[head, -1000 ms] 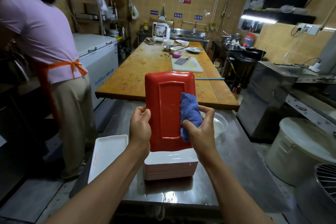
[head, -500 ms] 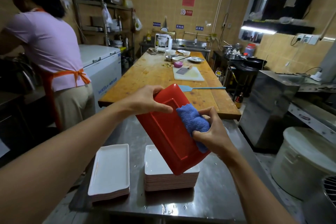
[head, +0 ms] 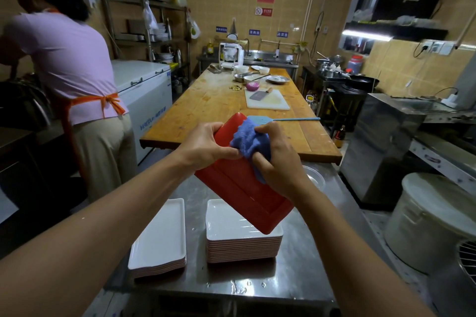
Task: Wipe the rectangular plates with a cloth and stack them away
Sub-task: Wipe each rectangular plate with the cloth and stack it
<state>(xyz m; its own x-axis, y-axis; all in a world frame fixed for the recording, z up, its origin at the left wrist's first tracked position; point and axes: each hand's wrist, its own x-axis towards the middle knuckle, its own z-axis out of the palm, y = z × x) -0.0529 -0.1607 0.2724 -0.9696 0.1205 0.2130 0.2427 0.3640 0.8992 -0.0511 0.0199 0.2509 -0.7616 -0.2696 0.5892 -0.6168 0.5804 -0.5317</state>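
Overhead, red plate (head: 239, 188) tilts — left hand (head: 206, 147) gripping its edge.

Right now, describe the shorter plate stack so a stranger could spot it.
On the steel counter nearest the camera sit two stacks of white rectangular plates. The shorter stack is the left one, lower than the taller stack and not under the red plate.

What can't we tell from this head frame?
- Red plate: far end hidden by left hand, right hand and blue cloth.
- Taller stack: top plate partly behind the red plate.
- Wall signs: too small to read.
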